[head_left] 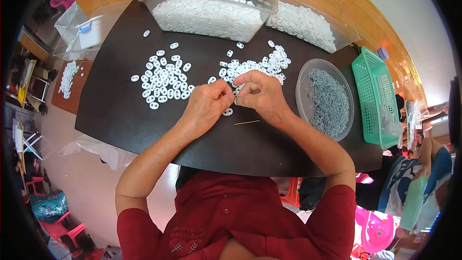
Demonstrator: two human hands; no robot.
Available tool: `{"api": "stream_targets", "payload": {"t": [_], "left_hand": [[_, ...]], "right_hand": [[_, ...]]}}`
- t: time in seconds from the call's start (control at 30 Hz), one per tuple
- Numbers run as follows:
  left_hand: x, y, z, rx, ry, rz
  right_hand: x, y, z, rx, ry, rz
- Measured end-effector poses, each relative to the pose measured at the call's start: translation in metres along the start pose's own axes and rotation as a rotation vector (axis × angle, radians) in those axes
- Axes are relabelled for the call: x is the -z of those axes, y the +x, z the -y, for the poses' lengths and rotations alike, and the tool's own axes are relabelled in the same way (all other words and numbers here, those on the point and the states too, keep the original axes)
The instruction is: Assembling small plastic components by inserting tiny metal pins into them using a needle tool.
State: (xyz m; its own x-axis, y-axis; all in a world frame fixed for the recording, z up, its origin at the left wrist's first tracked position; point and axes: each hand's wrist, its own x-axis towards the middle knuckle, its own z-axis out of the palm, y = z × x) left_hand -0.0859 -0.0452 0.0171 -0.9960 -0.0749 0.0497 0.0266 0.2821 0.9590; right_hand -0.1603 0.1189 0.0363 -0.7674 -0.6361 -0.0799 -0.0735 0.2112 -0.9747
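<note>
My left hand (210, 101) and my right hand (263, 97) meet over the middle of the dark table, fingertips nearly touching. Both are closed in a pinch. A bit of white shows between the fingertips, but what they hold is mostly hidden. Just below them lies one white oval plastic piece with two holes (227, 112), and nearer to me a thin gold-coloured stick (247, 123). Beyond my hands spreads a loose heap of similar white pieces (250, 67). Another group of white two-holed pieces (166, 81) lies spread out left of my left hand.
Two clear bins (211, 31) (337, 17) full of white pieces stand along the far edge. Right of my right forearm, a round clear tub (302, 101) holds many small grey metal parts. A green basket (362, 101) stands at the table's right end. Another person (409, 178) is at right.
</note>
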Motion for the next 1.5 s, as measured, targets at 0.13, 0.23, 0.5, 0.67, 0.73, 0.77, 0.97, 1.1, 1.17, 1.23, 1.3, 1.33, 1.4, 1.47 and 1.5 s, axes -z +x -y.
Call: {"api": "stream_targets", "payload": {"t": [0.13,0.23,0.5,0.67,0.73,0.77,0.97,1.1,1.17,1.23,1.3,1.33,1.4,1.47,1.5], "left_hand": [[0.008,0.007,-0.008,0.275,-0.248,0.022],[0.014,0.01,-0.014,0.541,-0.52,0.054],[0.024,0.011,-0.008,0.658,-0.794,0.145],[0.009,-0.001,-0.015,0.433,-0.61,-0.056],[0.006,-0.004,-0.012,0.353,-0.505,-0.102],[0.004,-0.005,-0.008,0.306,-0.493,-0.108],[0.001,-0.003,-0.005,0.28,-0.459,-0.121],[0.004,0.001,-0.008,0.382,-0.553,-0.132],[0.005,0.002,-0.006,0.411,-0.595,-0.124],[0.006,0.002,-0.004,0.44,-0.637,-0.115],[0.008,0.001,-0.005,0.427,-0.568,-0.152],[0.007,0.001,-0.003,0.427,-0.568,-0.152],[0.005,0.001,0.003,0.309,-0.413,-0.172],[0.004,0.001,0.001,0.278,-0.358,-0.182],[0.003,0.001,0.001,0.246,-0.303,-0.189]], "right_hand": [[-0.006,0.0,-0.004,0.326,-0.325,-0.041],[-0.008,0.002,-0.006,0.655,-0.552,-0.103],[-0.008,0.006,-0.01,1.039,-0.606,-0.143],[-0.01,-0.001,-0.005,0.298,-0.245,-0.123],[-0.007,0.003,-0.007,0.181,-0.102,-0.056],[-0.006,0.005,-0.008,0.065,0.04,0.008],[-0.013,0.01,-0.01,0.084,0.026,-0.025],[-0.019,0.01,-0.011,0.236,-0.201,-0.088],[-0.021,0.01,-0.01,0.403,-0.351,-0.137],[-0.018,0.011,-0.016,0.457,-0.436,-0.119],[-0.016,0.011,-0.019,0.512,-0.524,-0.103],[-0.015,0.011,-0.02,0.523,-0.519,-0.095],[-0.013,0.011,-0.022,0.535,-0.514,-0.083],[-0.01,0.012,-0.024,0.583,-0.624,-0.079],[-0.01,0.013,-0.024,0.582,-0.624,-0.078]]}}
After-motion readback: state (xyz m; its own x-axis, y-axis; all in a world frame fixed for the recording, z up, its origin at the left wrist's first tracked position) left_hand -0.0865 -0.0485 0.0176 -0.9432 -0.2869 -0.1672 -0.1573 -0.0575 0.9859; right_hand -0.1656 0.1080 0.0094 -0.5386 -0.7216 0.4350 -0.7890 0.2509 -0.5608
